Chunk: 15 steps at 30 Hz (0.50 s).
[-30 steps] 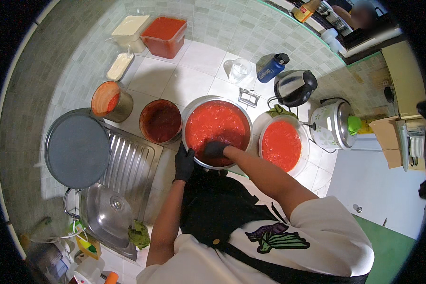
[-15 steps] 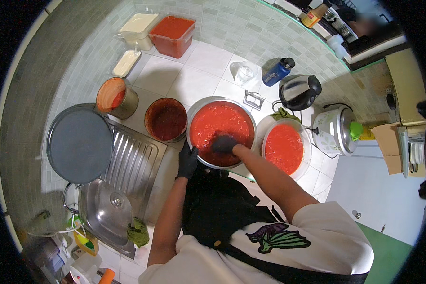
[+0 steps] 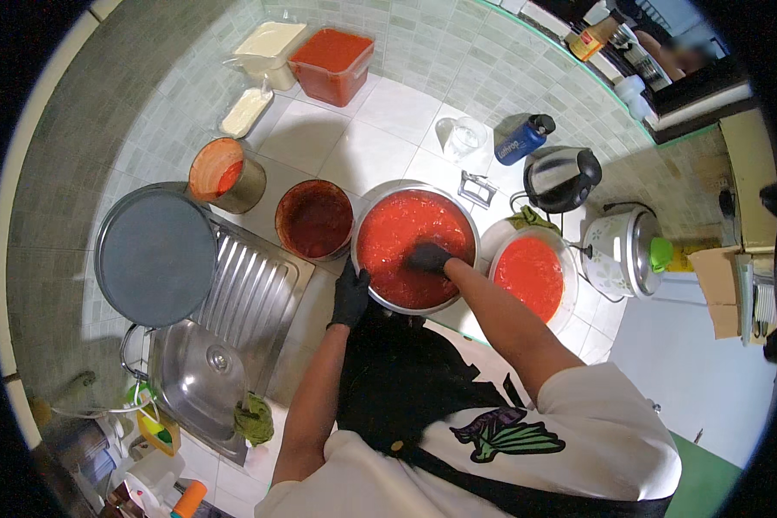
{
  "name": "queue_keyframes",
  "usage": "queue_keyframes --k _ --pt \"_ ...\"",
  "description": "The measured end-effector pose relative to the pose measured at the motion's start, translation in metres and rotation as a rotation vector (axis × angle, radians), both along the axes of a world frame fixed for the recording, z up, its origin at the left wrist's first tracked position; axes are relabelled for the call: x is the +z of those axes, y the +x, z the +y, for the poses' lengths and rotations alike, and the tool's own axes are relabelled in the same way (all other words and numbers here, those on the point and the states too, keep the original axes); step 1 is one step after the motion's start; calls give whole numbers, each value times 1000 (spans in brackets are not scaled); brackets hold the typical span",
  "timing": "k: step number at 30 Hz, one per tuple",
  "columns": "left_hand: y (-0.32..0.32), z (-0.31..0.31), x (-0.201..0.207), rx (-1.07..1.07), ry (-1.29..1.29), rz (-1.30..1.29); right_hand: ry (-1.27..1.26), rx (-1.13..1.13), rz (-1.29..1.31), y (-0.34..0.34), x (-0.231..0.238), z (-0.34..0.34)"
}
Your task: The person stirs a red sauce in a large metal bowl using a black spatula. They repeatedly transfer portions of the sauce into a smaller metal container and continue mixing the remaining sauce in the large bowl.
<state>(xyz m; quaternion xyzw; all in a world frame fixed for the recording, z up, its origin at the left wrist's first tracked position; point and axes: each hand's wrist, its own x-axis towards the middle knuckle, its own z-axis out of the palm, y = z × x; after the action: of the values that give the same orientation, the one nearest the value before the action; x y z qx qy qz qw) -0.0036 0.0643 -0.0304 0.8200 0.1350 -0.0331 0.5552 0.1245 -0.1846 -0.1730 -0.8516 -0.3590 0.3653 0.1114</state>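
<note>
A large round metal bowl full of chunky red sauce stands on the tiled counter in front of me. My left hand, in a black glove, grips the bowl's near left rim. My right hand, gloved in black too, is dipped into the sauce near the middle; its fingers are hidden under the surface. Left of the bowl is an open can with dark red residue inside. A pale tub of smoother-looking red sauce sits at the right, close to my right forearm.
Farther left are another sauce-smeared can, a round grey tray and a steel sink. A red-filled container stands at the back. Toward the right are a blue bottle, a kettle and a rice cooker.
The whole view has shifted slightly, so things appear farther right. Inside the bowl, my right hand has moved a little away from the near rim. My left hand keeps its hold.
</note>
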Motion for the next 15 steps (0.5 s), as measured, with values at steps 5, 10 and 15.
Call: queue_keyframes --k 5,10,15 --pt "-3 -1 -1 -43 -65 97 260 -208 206 -8 -83 -10" --pt "0 0 -2 -33 -102 3 372 -461 267 -36 -86 1" --pt "-1 0 -6 -21 -73 29 12 -113 88 -32 3 16"
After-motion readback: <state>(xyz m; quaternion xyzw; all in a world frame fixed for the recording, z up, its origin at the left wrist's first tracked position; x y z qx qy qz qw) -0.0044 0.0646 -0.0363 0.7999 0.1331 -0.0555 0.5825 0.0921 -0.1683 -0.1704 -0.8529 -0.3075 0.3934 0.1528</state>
